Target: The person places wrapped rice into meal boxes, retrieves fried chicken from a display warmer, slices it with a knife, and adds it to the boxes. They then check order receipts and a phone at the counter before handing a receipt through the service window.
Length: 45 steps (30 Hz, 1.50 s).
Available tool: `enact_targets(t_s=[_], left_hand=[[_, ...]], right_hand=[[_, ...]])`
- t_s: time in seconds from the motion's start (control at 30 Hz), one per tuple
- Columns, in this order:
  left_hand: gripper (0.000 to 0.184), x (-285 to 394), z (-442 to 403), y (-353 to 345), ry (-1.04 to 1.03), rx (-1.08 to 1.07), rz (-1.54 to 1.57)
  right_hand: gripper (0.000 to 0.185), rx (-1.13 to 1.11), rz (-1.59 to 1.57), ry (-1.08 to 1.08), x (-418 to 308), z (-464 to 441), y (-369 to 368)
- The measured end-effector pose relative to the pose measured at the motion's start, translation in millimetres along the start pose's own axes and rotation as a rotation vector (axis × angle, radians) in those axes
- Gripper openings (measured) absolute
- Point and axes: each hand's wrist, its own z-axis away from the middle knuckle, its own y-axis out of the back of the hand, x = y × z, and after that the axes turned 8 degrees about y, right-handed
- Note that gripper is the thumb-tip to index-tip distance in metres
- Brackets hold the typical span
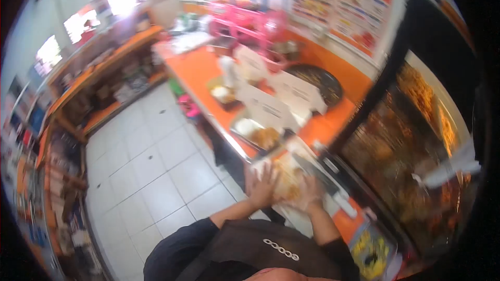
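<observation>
My left hand (264,186) rests at the left edge of a pale cutting board (260,165), its fingers spread. Across from it, my right hand (311,194) is at the right side of golden-brown fried food (289,181); its fingers are blurred, and it looks whitish, perhaps from a thin glove. The food lies between both hands, its exact kind smeared. A broad dark-bladed knife (316,170) lies just beyond my right hand, with a pale handle. Ahead of the board stands an open takeaway box (240,134) with white rice and fried food in it.
More open boxes (291,96) stand farther along the orange counter (195,67), near a round dark pan (325,86) and pink racks (245,26). A glass display case (385,140) with fried food rises on the right. A tray with yellow pieces (371,252) sits low right.
</observation>
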Motion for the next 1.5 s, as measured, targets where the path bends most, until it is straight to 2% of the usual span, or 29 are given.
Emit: enact_targets(t_s=[0.1, 0.17, 0.2, 0.23, 0.3, 0.4, 0.47, 0.53, 0.63, 0.73, 0.77, 0.8, 0.83, 0.9, 1.0, 1.1, 1.17, 1.27, 1.33, 1.43, 1.5], left_hand=[[0.097, -15, 5, -2, -0.016, 0.170, 0.108], [0.093, -18, 7, 2, -0.001, 0.282, 0.194], [0.091, -23, 8, 0, 0.032, 0.271, 0.173], [0.089, -32, 10, 0, 0.065, 0.257, 0.153], [0.081, -42, 14, 5, 0.098, 0.255, 0.183], [0.078, -54, 18, 6, 0.138, 0.237, 0.133], [0.075, -57, 14, 8, 0.131, 0.266, 0.145], [0.072, -58, 9, 13, 0.117, 0.304, 0.154], [0.069, -54, -8, 25, 0.069, 0.370, 0.166], [0.066, -45, -38, 50, -0.002, 0.367, 0.199], [0.065, -48, -52, 54, -0.070, 0.401, 0.209], [0.065, -50, -68, 57, -0.144, 0.435, 0.227], [0.067, -46, -83, 62, -0.089, 0.390, 0.118], [0.072, -35, -116, 83, -0.053, 0.336, -0.017], [0.079, -27, -171, 107, -0.104, 0.352, -0.078], [0.084, -42, -205, 96, -0.147, 0.279, -0.106], [0.082, -53, -213, 86, -0.155, 0.214, -0.107], [0.078, -63, -178, 78, -0.162, 0.291, -0.021], [0.075, -73, -146, 66, -0.155, 0.360, 0.034], [0.076, -78, -113, 57, -0.144, 0.336, 0.059], [0.076, -77, -108, 54, -0.118, 0.302, 0.057]], right_hand=[[0.105, 0.143, 0.095, -0.082, 5, -3, -27], [0.099, 0.051, 0.133, -0.160, -7, -8, -15], [0.095, 0.004, 0.154, -0.211, -14, -4, -5], [0.087, -0.097, 0.047, -0.222, -24, -10, 19], [0.081, -0.135, 0.039, -0.189, -30, -11, 32], [0.065, -0.171, -0.102, -0.262, -30, -21, 31], [0.052, -0.218, -0.085, -0.244, -25, -27, 23], [0.042, -0.297, 0.084, -0.121, -23, -27, 18], [0.032, -0.213, 0.021, -0.198, -39, -15, 31], [0.041, -0.064, -0.255, -0.257, 6, -23, -16], [0.041, -0.033, -0.237, -0.268, 13, -20, -17], [0.044, -0.018, -0.385, -0.303, 25, -17, -24], [0.047, 0.002, -0.530, -0.340, 38, -15, -30], [0.055, 0.062, -1.161, -0.393, 76, -16, -52], [0.067, 0.209, -1.534, -0.312, 70, -27, -14], [0.073, 0.297, -1.653, -0.253, 44, -61, 46], [0.072, 0.395, -1.567, -0.302, 41, -93, 65], [0.077, 0.523, -1.608, -0.275, 14, -137, 102], [0.076, 0.720, -1.128, -0.074, 54, -197, 66], [0.082, 0.915, -0.514, 0.147, 107, -285, 4], [0.081, 0.783, -0.310, -0.051, 97, -302, 12]])
